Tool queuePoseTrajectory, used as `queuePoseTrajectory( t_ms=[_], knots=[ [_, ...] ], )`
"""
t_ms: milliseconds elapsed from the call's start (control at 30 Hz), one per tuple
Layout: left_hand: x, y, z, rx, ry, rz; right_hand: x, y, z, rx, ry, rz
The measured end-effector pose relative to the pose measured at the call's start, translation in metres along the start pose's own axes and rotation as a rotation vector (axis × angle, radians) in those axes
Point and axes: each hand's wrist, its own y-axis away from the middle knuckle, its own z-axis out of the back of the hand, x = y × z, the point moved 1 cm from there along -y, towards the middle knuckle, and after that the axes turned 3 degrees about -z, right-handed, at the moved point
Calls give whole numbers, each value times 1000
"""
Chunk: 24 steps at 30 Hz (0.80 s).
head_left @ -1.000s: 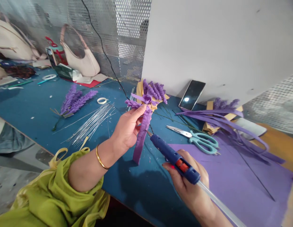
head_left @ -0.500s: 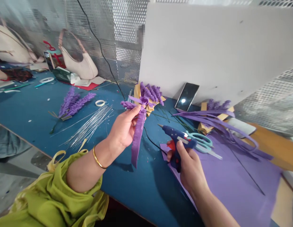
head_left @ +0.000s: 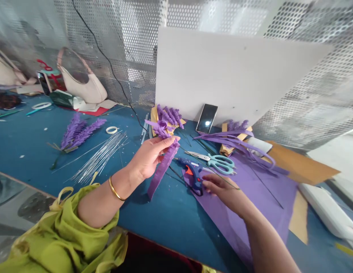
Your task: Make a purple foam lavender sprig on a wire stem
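My left hand (head_left: 150, 153) pinches a purple flower piece (head_left: 162, 129), from which a fringed purple strip (head_left: 163, 170) hangs down toward the table. A thin green stem runs from that piece to the right, over my right wrist. The blue glue gun (head_left: 196, 176) with its red trigger lies on the table at the edge of the purple sheet (head_left: 227, 223). Beside its handle is my right hand (head_left: 216, 185), fingers apart and holding nothing. Light-blue scissors (head_left: 222, 163) lie just beyond the gun.
Silver wires (head_left: 101, 159), a tape roll (head_left: 111, 130) and purple flower sprigs (head_left: 79, 132) lie on the left. A phone (head_left: 207, 118) leans against the white board (head_left: 222, 72). Purple strips (head_left: 236, 140) lie right. A handbag (head_left: 87, 87) stands at the back left.
The glue gun has left my right hand and now rests on the table, and that hand has opened. My left hand still holds the flower piece, its strip now more slanted. The view has shifted right.
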Motion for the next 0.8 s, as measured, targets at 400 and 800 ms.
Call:
queuePoseTrajectory(
  t_ms=[400, 800],
  knots=[
    [2, 7, -29, 226, -66, 144, 65, 11, 88, -222, 193, 281],
    [23, 6, -30, 239, -75, 349, 80, -41, -4, 463, -642, 167]
  ],
)
